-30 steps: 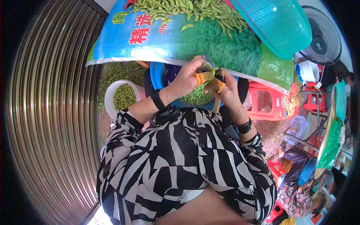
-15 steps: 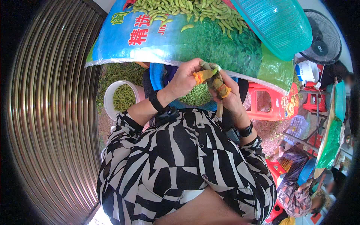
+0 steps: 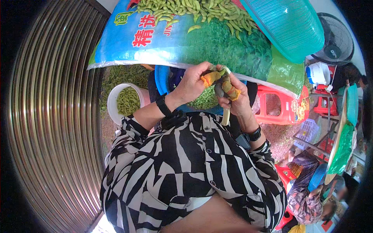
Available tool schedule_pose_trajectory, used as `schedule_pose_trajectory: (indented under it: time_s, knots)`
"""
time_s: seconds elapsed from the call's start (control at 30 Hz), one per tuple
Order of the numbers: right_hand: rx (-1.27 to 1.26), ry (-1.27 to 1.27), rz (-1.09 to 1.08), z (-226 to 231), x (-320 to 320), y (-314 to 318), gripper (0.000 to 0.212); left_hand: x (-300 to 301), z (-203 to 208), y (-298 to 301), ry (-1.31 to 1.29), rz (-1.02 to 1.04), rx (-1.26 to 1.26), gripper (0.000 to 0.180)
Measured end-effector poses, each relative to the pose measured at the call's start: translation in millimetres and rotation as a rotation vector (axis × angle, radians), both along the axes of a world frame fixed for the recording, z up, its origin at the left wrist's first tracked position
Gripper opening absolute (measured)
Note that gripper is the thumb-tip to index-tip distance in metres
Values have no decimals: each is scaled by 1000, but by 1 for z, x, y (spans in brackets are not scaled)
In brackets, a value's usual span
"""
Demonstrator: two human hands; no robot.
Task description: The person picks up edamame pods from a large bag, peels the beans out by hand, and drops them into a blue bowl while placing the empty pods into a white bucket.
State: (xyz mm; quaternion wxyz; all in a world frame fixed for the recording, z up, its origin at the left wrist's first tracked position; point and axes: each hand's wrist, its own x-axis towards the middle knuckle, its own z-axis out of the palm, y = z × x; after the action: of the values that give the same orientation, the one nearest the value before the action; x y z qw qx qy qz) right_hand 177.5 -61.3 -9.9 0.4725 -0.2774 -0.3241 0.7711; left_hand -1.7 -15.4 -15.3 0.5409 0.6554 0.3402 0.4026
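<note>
My left hand (image 3: 193,84) is closed in a pinch, its fingertips against a green bean pod (image 3: 222,72) between my two hands. My right hand (image 3: 237,100) is curled close beside it, fingers wrapped round a small tool with a pale handle (image 3: 225,117) that sticks out below the palm; the tool's working end is hidden. Worn orange-and-green covers sit on some fingers of both hands. Under the hands, shelled green beans (image 3: 203,100) lie in a blue basket (image 3: 162,80). Many unshelled pods (image 3: 194,9) are heaped on a printed plastic sack (image 3: 167,46) ahead.
A white bucket (image 3: 113,104) of pods stands at the left, near a ribbed metal shutter (image 3: 56,116). A teal basket (image 3: 285,27) and a fan (image 3: 334,39) are at the far right. Red stools (image 3: 268,105) and a seated person (image 3: 307,202) are on the right.
The pale handle has swung lower and shows more below my right hand. Both hands have shifted slightly and stay together over the basket.
</note>
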Motion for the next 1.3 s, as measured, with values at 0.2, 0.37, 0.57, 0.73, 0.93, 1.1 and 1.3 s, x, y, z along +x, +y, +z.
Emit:
schedule_pose_trajectory:
  time_s: [0.2, 0.37, 0.57, 0.73, 0.93, 1.1, 1.3]
  knots:
    - [17, -19, 2, 1, 0, -1, 43, 1, 2, 0, 0, 33, 10, 14]
    - [4, 17, -4, -11, 5, -2, 50, 2, 6, -2, 13, 40, 54, 14]
    - [13, -58, -88, -12, 3, -2, 48, 3, 1, 0, -215, -25, -135, 16]
    - [17, -20, -52, -16, 7, 1, 44, 1, -11, 4, -585, -230, -673, 20]
    - [141, 228, 173, -30, 20, 11, 42, -3, -11, 12, -768, -454, -977, 20]
    - [945, -902, -67, -29, 27, 15, 48, -5, -25, 13, -739, -436, -1024, 18]
    - [522, -669, -253, -31, 14, 12, 46, 2, -13, 8, -480, -172, -691, 15]
